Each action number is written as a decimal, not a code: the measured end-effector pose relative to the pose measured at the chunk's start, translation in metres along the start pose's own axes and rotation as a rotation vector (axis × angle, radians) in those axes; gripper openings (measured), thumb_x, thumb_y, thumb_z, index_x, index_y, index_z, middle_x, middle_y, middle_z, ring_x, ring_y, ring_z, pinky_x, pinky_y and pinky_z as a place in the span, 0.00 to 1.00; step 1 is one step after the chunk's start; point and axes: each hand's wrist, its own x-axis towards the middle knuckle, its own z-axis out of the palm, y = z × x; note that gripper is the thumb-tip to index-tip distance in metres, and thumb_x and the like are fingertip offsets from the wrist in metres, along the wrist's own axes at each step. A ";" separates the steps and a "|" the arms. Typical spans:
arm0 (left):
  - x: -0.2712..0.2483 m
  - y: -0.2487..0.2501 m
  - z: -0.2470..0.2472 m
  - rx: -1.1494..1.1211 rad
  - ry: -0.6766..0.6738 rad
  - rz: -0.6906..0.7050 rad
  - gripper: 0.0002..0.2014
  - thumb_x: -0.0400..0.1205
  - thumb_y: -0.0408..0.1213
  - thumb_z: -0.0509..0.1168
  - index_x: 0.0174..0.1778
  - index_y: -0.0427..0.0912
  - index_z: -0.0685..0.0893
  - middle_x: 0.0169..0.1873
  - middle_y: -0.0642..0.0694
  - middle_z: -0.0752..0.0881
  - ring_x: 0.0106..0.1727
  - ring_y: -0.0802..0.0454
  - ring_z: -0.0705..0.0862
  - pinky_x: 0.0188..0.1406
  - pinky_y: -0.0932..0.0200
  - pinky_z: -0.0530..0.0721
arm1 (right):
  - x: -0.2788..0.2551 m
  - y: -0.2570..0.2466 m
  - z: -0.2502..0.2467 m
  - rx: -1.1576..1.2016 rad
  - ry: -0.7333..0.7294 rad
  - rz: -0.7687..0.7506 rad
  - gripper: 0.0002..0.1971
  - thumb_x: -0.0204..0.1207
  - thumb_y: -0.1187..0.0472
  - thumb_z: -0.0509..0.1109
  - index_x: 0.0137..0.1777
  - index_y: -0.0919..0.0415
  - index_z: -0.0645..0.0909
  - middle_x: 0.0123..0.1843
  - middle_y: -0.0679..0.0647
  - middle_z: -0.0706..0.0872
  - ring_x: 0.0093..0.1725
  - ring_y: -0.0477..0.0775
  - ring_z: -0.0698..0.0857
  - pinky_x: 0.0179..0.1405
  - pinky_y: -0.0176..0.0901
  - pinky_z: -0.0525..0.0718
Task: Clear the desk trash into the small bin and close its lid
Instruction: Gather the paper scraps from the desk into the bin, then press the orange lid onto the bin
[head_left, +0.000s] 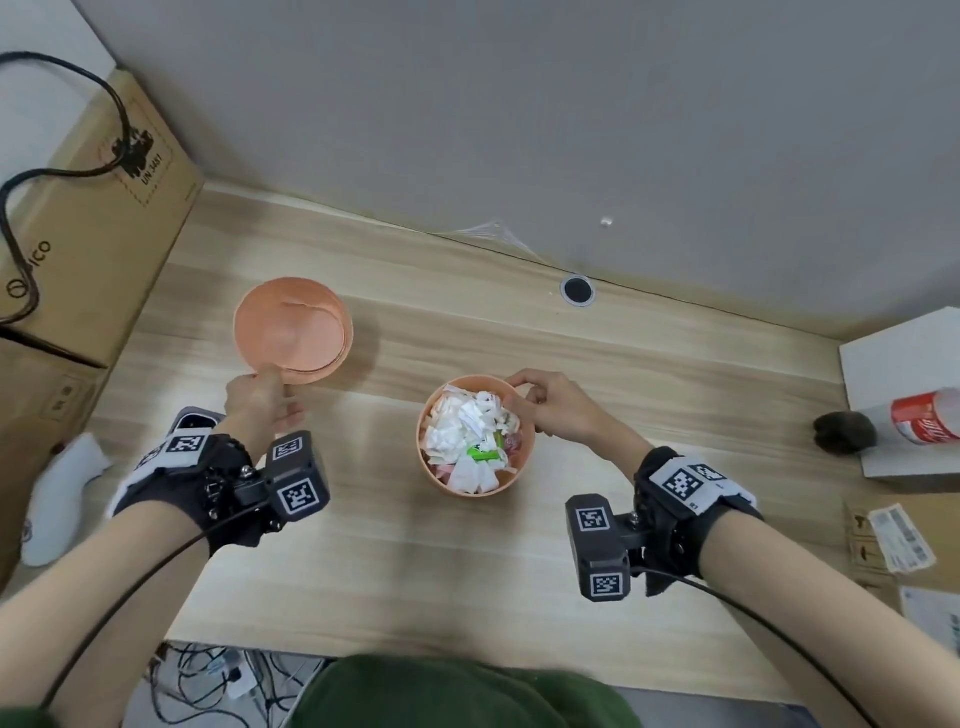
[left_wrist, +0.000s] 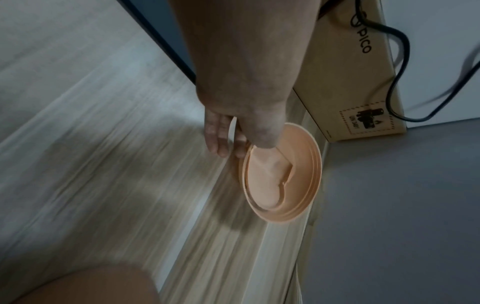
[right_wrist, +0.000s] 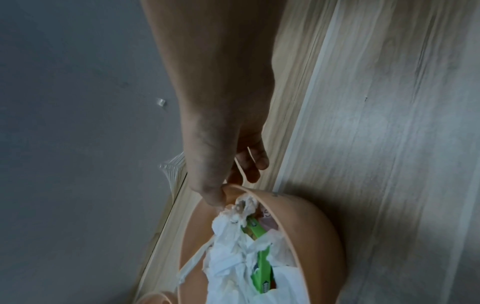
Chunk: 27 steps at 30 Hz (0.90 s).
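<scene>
A small orange bin (head_left: 524, 467) stands mid-desk, filled to the brim with white crumpled tissues (head_left: 462, 436) and a green wrapper (head_left: 483, 453). My right hand (head_left: 519, 395) pinches the bin's far right rim; in the right wrist view its thumb (right_wrist: 213, 195) is inside the rim (right_wrist: 259, 197) and its fingers are outside. The round orange lid (head_left: 293, 330) is off the bin, to its left and further back. My left hand (head_left: 267, 376) pinches the lid's near edge. In the left wrist view the thumb (left_wrist: 259, 139) lies inside the lid (left_wrist: 293, 181), which looks tilted, a shadow beneath it.
Cardboard boxes (head_left: 93, 234) with a black cable (head_left: 62, 171) line the left side. A white box (head_left: 904, 364) at the right carries a red-labelled can (head_left: 924, 415) and a dark lump (head_left: 844, 434). A cable hole (head_left: 576, 290) sits by the grey back wall.
</scene>
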 end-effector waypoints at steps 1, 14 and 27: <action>-0.004 0.002 0.004 -0.002 -0.045 0.019 0.17 0.86 0.38 0.58 0.63 0.29 0.77 0.42 0.37 0.85 0.31 0.45 0.81 0.24 0.55 0.88 | 0.000 -0.001 0.000 0.013 -0.007 0.008 0.11 0.77 0.53 0.69 0.56 0.53 0.83 0.27 0.49 0.81 0.29 0.46 0.78 0.27 0.37 0.74; -0.135 0.063 0.082 0.242 -0.742 0.361 0.14 0.82 0.39 0.54 0.42 0.37 0.83 0.21 0.50 0.74 0.29 0.49 0.81 0.37 0.56 0.85 | -0.029 -0.042 -0.043 0.658 0.147 -0.048 0.25 0.79 0.43 0.62 0.73 0.53 0.70 0.57 0.52 0.80 0.50 0.52 0.82 0.45 0.45 0.82; -0.208 0.060 0.079 0.364 -1.248 0.063 0.13 0.69 0.37 0.49 0.18 0.48 0.69 0.13 0.55 0.63 0.18 0.54 0.65 0.18 0.63 0.61 | -0.084 -0.044 -0.052 1.159 -0.173 -0.237 0.57 0.51 0.40 0.84 0.79 0.56 0.60 0.76 0.62 0.69 0.75 0.65 0.70 0.74 0.68 0.70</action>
